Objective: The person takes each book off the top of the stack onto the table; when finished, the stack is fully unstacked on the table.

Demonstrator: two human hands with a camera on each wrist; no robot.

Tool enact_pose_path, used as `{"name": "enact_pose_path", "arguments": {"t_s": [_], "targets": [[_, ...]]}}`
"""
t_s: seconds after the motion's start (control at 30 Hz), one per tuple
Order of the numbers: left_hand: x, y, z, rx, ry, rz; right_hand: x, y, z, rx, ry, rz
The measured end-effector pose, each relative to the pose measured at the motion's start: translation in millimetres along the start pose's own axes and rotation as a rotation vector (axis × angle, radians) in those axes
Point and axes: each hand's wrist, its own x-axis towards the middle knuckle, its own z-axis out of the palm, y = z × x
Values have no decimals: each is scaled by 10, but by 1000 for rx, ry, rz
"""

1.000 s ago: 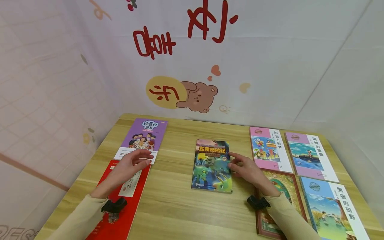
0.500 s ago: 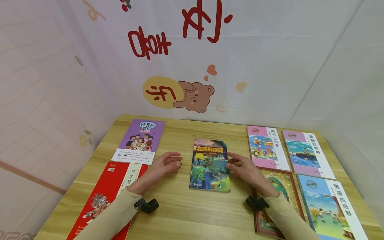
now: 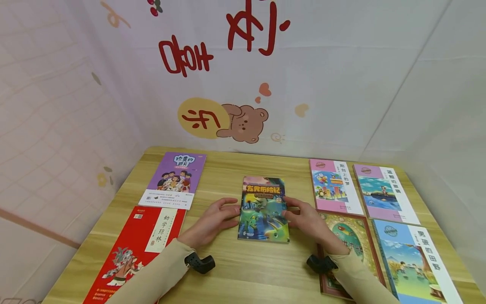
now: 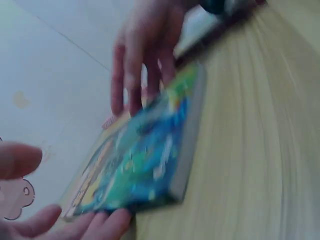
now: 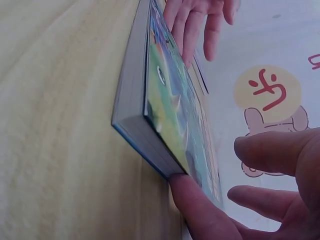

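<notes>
A dinosaur-covered comic book (image 3: 263, 215) lies face up on the wooden table, between the two hands. At its left edge is the left hand (image 3: 212, 221), fingertips right by the cover's side and fingers loosely bent. The right hand (image 3: 309, 221) is at the opposite edge, its fingers relaxed and reaching the side of the book. In the right wrist view, one fingertip (image 5: 182, 187) touches the corner of the book's page block (image 5: 131, 95). From the left wrist, the left fingers (image 4: 112, 225) show along the near edge of the cover, with the thumb held apart above.
On the left lie a purple book (image 3: 178, 175) and a red book (image 3: 129, 249). To the right are two pink-and-white books (image 3: 334, 185), a blue one (image 3: 410, 264) and an ornate green-and-brown book (image 3: 355, 238), partly under the right forearm. A printed cloth (image 3: 322, 84) rises behind the table (image 3: 243, 270).
The left hand has moved right, from over the red and purple books to the comic's left edge. The right hand has stayed at the right edge. The head view has shifted slightly.
</notes>
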Motion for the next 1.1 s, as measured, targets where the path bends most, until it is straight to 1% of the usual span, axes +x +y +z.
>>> {"name": "enact_pose_path", "arguments": {"t_s": [0.1, 0.17, 0.27, 0.37, 0.47, 0.57, 0.63, 0.7, 0.83, 0.9, 0.97, 1.03, 1.1], "targets": [[25, -1, 36, -34, 50, -14, 5, 0, 12, 7, -4, 2], [35, -4, 57, -54, 77, -12, 8, 0, 13, -1, -2, 4], [42, -18, 85, -80, 92, 3, 5, -3, 8, -7, 0, 8], [58, -55, 112, -88, 90, 17, -5, -3, 1, -3, 3, 11], [94, -114, 144, -88, 104, 45, -7, -2, -3, 2, 4, 13], [136, -169, 184, -47, 121, 96, 2, -6, 5, 0, 0, 12], [155, -189, 206, -18, 117, 123, 11, -12, 15, 1, -3, 11], [165, -201, 214, -1, 96, 129, 17, -14, 25, 5, -8, 9], [170, -227, 188, -44, 33, 77, 18, -14, 37, 15, -9, 2], [171, -240, 170, -54, 2, 52, 16, -11, 39, 18, -11, -4], [173, -248, 156, -50, -16, 40, 15, -11, 40, 23, -11, -7], [170, -251, 149, -39, -22, 47, 17, -5, 38, 34, -17, -9], [166, -243, 147, -44, 0, 58, 19, 1, 37, 53, -27, -11]]}}
